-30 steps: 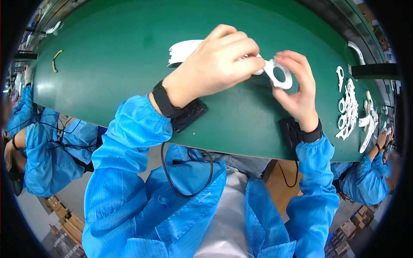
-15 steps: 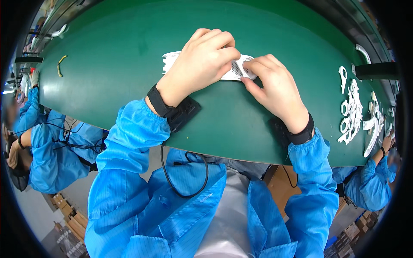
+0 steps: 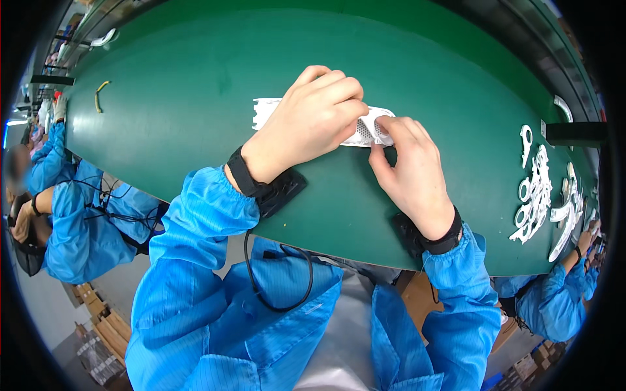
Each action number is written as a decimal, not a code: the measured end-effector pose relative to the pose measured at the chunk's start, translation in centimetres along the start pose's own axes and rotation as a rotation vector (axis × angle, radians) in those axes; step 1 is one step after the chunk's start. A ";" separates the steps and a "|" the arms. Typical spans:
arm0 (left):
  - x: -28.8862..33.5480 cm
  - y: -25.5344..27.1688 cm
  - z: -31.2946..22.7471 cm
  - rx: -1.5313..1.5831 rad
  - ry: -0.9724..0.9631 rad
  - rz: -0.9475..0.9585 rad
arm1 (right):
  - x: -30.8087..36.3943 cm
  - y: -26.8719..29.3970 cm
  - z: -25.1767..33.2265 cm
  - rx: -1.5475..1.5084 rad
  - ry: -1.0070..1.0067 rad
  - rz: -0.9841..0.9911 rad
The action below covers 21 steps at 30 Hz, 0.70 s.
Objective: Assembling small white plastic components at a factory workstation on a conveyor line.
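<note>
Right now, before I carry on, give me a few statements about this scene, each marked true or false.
1. The left hand and right hand are both at a white piece. True.
2. The surface under them is red. False: the table is green.
3. A cluster of white parts lies toward the right. True.
4. Nothing yellow is in sight. False: a yellow strip lies on the left.
5. Both wrists wear black bands. True.
</note>
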<state>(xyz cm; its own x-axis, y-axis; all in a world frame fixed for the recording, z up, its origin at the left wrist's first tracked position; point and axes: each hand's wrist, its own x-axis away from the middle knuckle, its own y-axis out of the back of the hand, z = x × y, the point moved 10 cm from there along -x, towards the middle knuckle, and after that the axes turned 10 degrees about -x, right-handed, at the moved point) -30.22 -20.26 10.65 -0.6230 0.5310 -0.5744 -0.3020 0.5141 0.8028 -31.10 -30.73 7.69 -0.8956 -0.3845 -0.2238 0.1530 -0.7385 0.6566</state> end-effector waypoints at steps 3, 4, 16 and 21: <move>0.0 -0.3 -0.2 -0.003 0.002 0.014 | 0.2 0.4 0.4 0.051 0.045 -0.019; -0.2 -0.2 -0.5 -0.005 -0.007 0.010 | 0.2 0.7 0.5 0.054 0.048 -0.027; 0.6 0.2 -0.2 -0.079 0.012 -0.022 | -0.3 -0.3 0.7 -0.001 0.135 0.032; -0.2 -1.2 -0.9 -0.042 -0.020 -0.044 | 0.9 0.3 -1.3 -0.018 0.024 0.038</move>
<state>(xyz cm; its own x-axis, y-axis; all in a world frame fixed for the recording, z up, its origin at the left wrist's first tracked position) -30.41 -21.61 9.95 -0.5937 0.5221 -0.6124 -0.3592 0.5090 0.7822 -31.32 -32.04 6.75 -0.8786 -0.4254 -0.2168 0.1942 -0.7333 0.6516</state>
